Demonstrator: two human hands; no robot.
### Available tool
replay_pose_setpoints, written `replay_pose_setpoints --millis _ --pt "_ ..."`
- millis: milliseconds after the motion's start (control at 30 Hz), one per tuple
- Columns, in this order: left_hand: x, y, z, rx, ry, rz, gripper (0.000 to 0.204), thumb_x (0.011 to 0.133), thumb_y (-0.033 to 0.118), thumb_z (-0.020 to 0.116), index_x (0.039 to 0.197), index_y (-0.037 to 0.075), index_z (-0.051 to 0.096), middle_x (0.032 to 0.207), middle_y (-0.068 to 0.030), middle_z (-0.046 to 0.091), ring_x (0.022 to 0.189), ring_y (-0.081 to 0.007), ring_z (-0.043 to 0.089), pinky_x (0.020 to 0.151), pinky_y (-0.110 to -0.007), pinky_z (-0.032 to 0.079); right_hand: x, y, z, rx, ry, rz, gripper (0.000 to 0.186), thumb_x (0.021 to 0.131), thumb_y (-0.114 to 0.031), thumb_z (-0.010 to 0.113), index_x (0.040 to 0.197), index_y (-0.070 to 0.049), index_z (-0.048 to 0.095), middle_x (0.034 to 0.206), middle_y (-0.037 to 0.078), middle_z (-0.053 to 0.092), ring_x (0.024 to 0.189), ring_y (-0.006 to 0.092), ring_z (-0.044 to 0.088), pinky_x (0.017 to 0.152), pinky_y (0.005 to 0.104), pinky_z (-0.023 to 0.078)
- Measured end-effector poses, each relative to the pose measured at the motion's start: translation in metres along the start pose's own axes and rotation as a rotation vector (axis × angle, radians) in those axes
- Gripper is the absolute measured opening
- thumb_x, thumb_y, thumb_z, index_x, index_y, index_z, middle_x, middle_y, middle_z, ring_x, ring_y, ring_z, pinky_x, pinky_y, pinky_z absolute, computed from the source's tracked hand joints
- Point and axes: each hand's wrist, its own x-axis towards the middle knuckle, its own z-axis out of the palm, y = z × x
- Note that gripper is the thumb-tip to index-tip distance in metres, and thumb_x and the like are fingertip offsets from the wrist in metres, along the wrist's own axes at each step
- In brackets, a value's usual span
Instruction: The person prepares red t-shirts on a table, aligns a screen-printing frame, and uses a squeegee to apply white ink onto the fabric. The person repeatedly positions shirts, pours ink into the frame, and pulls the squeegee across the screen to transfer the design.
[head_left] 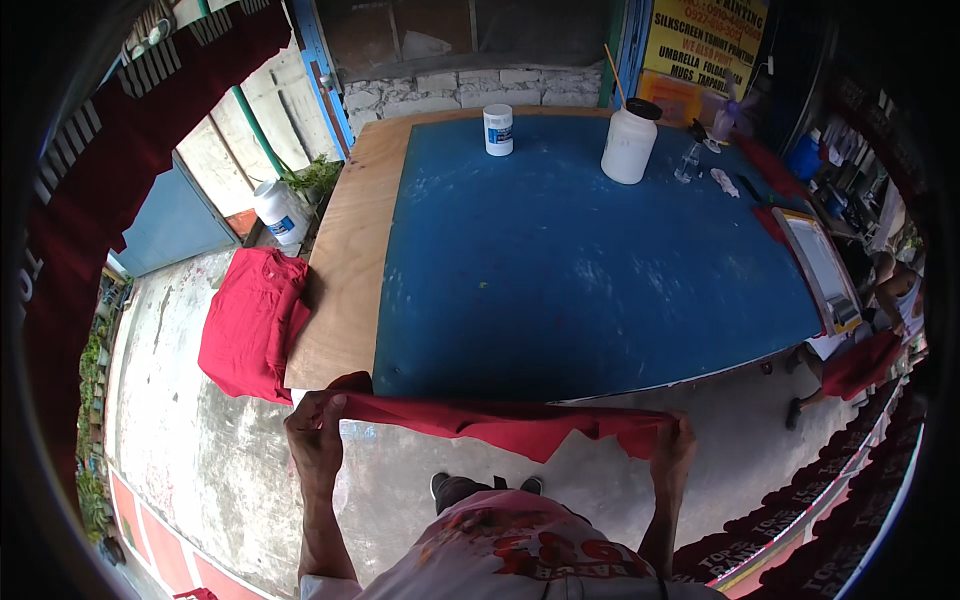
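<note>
A red shirt [500,418] is stretched sideways in front of me, along the near edge of the blue-topped table [560,290]. My left hand [316,418] is closed on its left end, close to the table's wooden corner. The right end is pinched in my right hand [673,446], level with the left and off the table's edge. Between my hands the cloth is drawn narrow, and its lower edge hangs in uneven points. A pile of folded red shirts [250,325] lies to the left of the table.
On the table stand a white tub [498,131], a larger white jar [630,142] with a dark lid and a spray bottle [688,160]. A framed printing screen [820,268] lies at its right edge. Printed red shirts hang left and right; a person [895,300] is at far right.
</note>
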Motion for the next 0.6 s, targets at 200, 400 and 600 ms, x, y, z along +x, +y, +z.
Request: replay_pose_setpoints --millis 200,400,600 --pt "0.014 0.049 -0.006 0.069 0.241 0.217 0.024 0.109 0.021 0.071 0.102 -0.001 0.073 0.081 0.0008 0.068 0.074 -0.0046 0.052 0.068 -0.025 0.042 0.078 -0.055 -0.082 0.007 -0.006 -0.460 0.026 0.083 -0.006 0.082 0.099 -0.001 0.062 0.088 0.002 0.060 0.081 0.0127 0.057 0.073 0.0284 0.047" --pt "0.135 0.115 0.004 -0.027 0.373 0.416 0.025 0.111 0.023 0.069 0.100 0.000 0.072 0.081 0.0033 0.065 0.075 -0.0035 0.049 0.070 -0.024 0.041 0.248 -0.187 -0.060 -0.094 0.075 -0.905 0.023 0.085 -0.001 0.081 0.100 -0.001 0.063 0.099 0.004 0.063 0.098 0.0143 0.060 0.089 0.0286 0.048" --pt "0.322 0.142 0.057 0.098 0.201 0.459 0.036 0.113 0.034 0.067 0.091 0.005 0.068 0.077 0.0066 0.055 0.075 -0.0031 0.042 0.069 -0.025 0.039 0.400 -0.277 0.057 -0.143 -0.071 -0.826 0.029 0.094 -0.019 0.089 0.100 -0.001 0.066 0.094 0.001 0.069 0.091 0.0114 0.063 0.087 0.0307 0.053"
